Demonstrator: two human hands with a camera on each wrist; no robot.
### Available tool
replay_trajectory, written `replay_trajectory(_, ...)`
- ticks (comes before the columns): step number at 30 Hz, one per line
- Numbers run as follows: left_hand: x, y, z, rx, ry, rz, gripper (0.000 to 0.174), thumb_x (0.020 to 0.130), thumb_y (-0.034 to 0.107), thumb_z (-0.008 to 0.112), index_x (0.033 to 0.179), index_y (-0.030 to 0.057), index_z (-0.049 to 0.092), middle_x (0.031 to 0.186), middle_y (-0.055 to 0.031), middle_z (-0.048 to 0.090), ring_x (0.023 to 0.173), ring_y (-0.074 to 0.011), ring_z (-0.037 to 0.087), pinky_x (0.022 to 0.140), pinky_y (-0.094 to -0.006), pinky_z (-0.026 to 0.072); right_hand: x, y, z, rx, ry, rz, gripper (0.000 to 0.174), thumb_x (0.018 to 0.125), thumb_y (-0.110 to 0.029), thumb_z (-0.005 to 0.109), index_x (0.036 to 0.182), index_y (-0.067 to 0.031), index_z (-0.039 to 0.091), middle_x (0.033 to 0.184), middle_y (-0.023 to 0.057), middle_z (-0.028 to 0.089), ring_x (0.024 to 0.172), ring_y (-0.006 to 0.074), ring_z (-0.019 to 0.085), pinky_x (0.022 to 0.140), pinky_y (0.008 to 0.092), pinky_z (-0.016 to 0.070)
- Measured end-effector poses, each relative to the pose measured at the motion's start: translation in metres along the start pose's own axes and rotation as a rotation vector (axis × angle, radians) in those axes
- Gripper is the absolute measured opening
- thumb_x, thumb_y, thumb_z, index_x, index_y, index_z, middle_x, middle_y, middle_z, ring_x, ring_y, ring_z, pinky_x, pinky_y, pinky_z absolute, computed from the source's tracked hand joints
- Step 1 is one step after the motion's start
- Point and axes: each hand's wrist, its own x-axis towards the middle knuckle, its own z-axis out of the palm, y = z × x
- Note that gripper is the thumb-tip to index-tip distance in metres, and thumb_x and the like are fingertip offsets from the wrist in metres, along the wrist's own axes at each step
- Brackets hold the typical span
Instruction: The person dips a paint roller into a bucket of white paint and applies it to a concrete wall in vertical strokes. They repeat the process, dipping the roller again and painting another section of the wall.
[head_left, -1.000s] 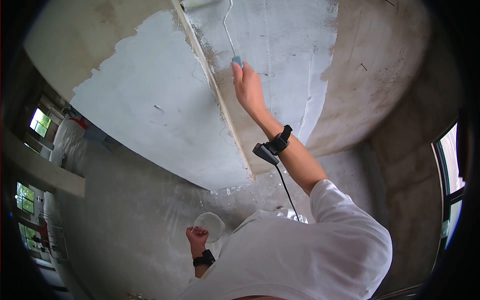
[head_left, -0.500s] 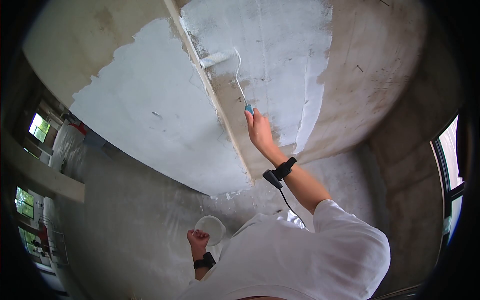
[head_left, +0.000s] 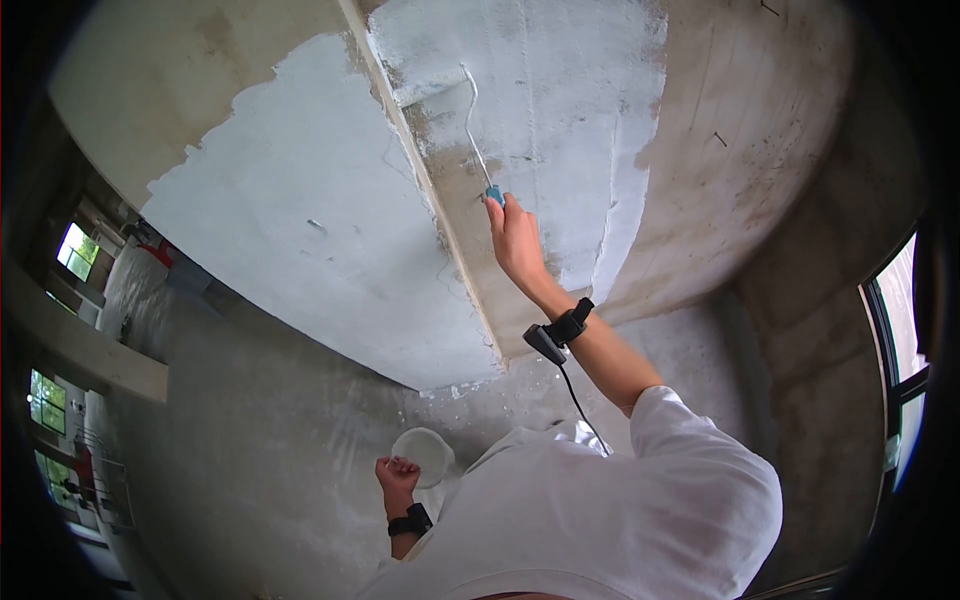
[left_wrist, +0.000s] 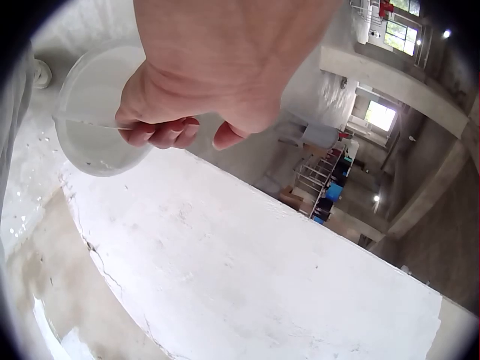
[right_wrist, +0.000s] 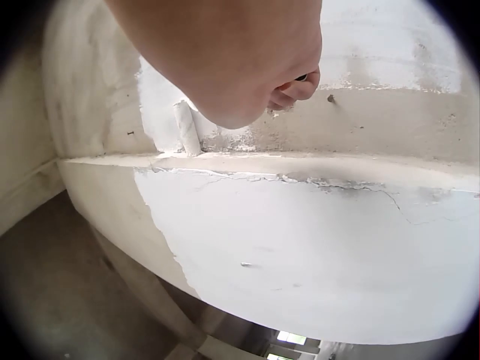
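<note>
My right hand [head_left: 518,240] grips the blue handle [head_left: 495,194] of a paint roller, arm stretched out in front of me. The roller's white sleeve [head_left: 430,88] lies against the wall, its end right at a narrow ridge [head_left: 432,200]. In the right wrist view the sleeve [right_wrist: 187,129] shows beside the same ridge, while my hand hides the handle. Low at my side, my left hand [head_left: 398,475] holds a whitish translucent bucket [head_left: 440,462] by its thin handle. The left wrist view shows that handle [left_wrist: 91,124] running into my curled fingers.
White paint covers much of the wall [head_left: 300,210] left of the ridge and a patch on its right. Bare brownish plaster [head_left: 740,190] lies farther right. White specks dot the grey floor [head_left: 270,440] below. A cable [head_left: 578,405] hangs from the right wrist camera.
The roller came down the wall toward me along the ridge, then moved back up slightly, my right hand moving with it. My left hand and the bucket stay almost where they were.
</note>
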Motion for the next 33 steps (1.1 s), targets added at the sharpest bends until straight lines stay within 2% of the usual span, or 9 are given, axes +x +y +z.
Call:
replay_trajectory(8, -0.003, 0.001, -0.004, 0.012, 0.032, 0.006, 0.017, 0.08, 0.028, 0.051, 0.071, 0.0136, 0.046, 0.057, 0.0023, 0.035, 0.05, -0.0132, 0.033, 0.055, -0.0324, 0.0292, 0.007, -0.004, -0.001, 0.066, 0.006, 0.0, 0.039, 0.102, -0.032, 0.051, 0.086, 0.0032, 0.049, 0.064, 0.028, 0.053, 0.062, 0.0511, 0.049, 0.055, 0.0527, 0.0368)
replay_trajectory(10, -0.004, 0.001, -0.004, 0.01, 0.043, 0.009, 0.018, 0.08, 0.028, 0.051, 0.071, 0.0135, 0.046, 0.057, 0.0021, 0.035, 0.05, -0.0134, 0.033, 0.055, -0.0325, 0.0292, 0.012, -0.008, -0.002, 0.019, 0.028, -0.048, 0.043, 0.104, -0.034, 0.047, 0.082, 0.0029, 0.049, 0.058, 0.0152, 0.049, 0.05, 0.0284, 0.045, 0.051, 0.0415, 0.0383)
replay_trajectory(13, -0.005, 0.001, -0.006, 0.015, 0.056, 0.015, 0.018, 0.08, 0.028, 0.051, 0.071, 0.0132, 0.046, 0.056, 0.0019, 0.035, 0.05, -0.0138, 0.033, 0.054, -0.0326, 0.0294, 0.018, -0.015, -0.004, 0.035, 0.042, -0.056, 0.043, 0.104, -0.034, 0.048, 0.082, 0.0029, 0.049, 0.057, 0.0153, 0.048, 0.05, 0.0274, 0.044, 0.051, 0.0409, 0.0376)
replay_trajectory(14, -0.005, 0.001, -0.007, 0.023, 0.056, 0.018, 0.018, 0.08, 0.028, 0.051, 0.071, 0.0131, 0.046, 0.056, 0.0018, 0.035, 0.05, -0.0139, 0.033, 0.054, -0.0327, 0.0296, 0.019, -0.021, -0.006, 0.036, 0.04, -0.055, 0.043, 0.104, -0.034, 0.048, 0.082, 0.0029, 0.049, 0.057, 0.0153, 0.048, 0.05, 0.0274, 0.044, 0.051, 0.0409, 0.0376)
replay_trajectory(16, -0.003, 0.001, -0.007, 0.031, 0.055, 0.021, 0.019, 0.08, 0.029, 0.051, 0.071, 0.013, 0.047, 0.056, 0.0016, 0.035, 0.05, -0.0139, 0.033, 0.054, -0.0327, 0.0298, 0.022, -0.035, -0.012, 0.108, 0.039, -0.061, 0.042, 0.103, -0.033, 0.05, 0.083, 0.0039, 0.048, 0.062, 0.0264, 0.051, 0.056, 0.0468, 0.048, 0.053, 0.0499, 0.0358)
replay_trajectory(20, -0.003, 0.0, -0.003, 0.032, 0.045, 0.021, 0.019, 0.08, 0.029, 0.052, 0.07, 0.0129, 0.048, 0.055, 0.0014, 0.036, 0.049, -0.0139, 0.034, 0.054, -0.0328, 0.0304, 0.04, -0.054, -0.016, 0.112, 0.031, -0.11, 0.042, 0.102, -0.033, 0.051, 0.082, 0.0044, 0.049, 0.062, 0.0267, 0.051, 0.056, 0.0465, 0.047, 0.052, 0.0489, 0.0358)
replay_trajectory(26, 0.003, -0.002, 0.004, 0.019, 0.031, -0.004, 0.019, 0.079, 0.029, 0.052, 0.07, 0.0128, 0.048, 0.054, 0.0013, 0.036, 0.049, -0.0142, 0.034, 0.054, -0.0325, 0.0303, 0.028, -0.023, -0.003, 0.134, 0.049, -0.125, 0.04, 0.102, -0.031, 0.053, 0.083, 0.0042, 0.051, 0.062, 0.0273, 0.053, 0.059, 0.0482, 0.05, 0.053, 0.0501, 0.0372)
replay_trajectory(28, 0.004, -0.003, 0.008, 0.035, 0.032, -0.005, 0.019, 0.079, 0.029, 0.052, 0.07, 0.0127, 0.049, 0.054, 0.0012, 0.036, 0.049, -0.0144, 0.034, 0.054, -0.0326, 0.0304, 0.01, -0.002, 0.003, 0.017, 0.036, -0.048, 0.039, 0.101, -0.031, 0.053, 0.084, 0.004, 0.051, 0.064, 0.0281, 0.054, 0.062, 0.0499, 0.053, 0.055, 0.0523, 0.0387)
replay_trajectory(33, 0.003, -0.007, 0.026, 0.079, 0.036, 0.004, 0.017, 0.078, 0.029, 0.05, 0.072, 0.0124, 0.049, 0.055, 0.0007, 0.036, 0.048, -0.0152, 0.034, 0.054, -0.0334, 0.0307, -0.036, 0.039, 0.011, -0.044, -0.033, 0.089, 0.038, 0.101, -0.03, 0.052, 0.085, 0.0042, 0.052, 0.066, 0.0292, 0.055, 0.065, 0.0508, 0.054, 0.056, 0.0537, 0.0394)
